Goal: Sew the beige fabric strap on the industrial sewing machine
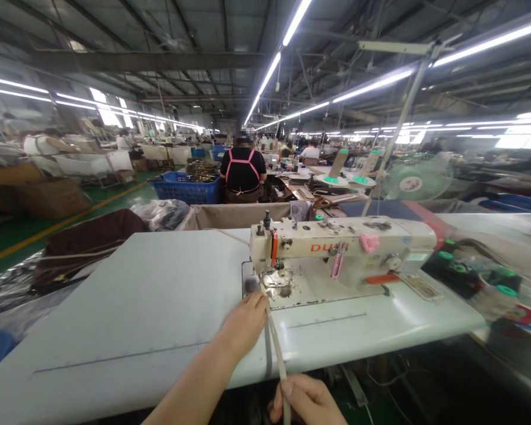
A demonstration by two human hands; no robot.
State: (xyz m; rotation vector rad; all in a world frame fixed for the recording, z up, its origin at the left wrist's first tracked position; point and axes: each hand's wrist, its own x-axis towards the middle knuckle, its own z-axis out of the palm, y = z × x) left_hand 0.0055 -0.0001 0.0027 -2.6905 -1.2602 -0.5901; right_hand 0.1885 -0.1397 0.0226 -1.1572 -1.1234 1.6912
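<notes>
A cream sewing machine [336, 251] stands on a white table [128, 319]. A narrow beige strap [277, 348] runs from under the machine's needle area back over the table's front edge. My left hand [243, 321] rests on the table just before the needle plate, fingers closed down on the strap. My right hand [307, 401] is below the table edge, pinching the strap's near end between thumb and fingers.
Thread cones [507, 289] and a bin sit at the table's right end. A dark brown bag [86, 242] lies at the left. Behind are a blue crate [186, 189], a fan [416, 180] and a person in a black top [243, 171] with their back turned.
</notes>
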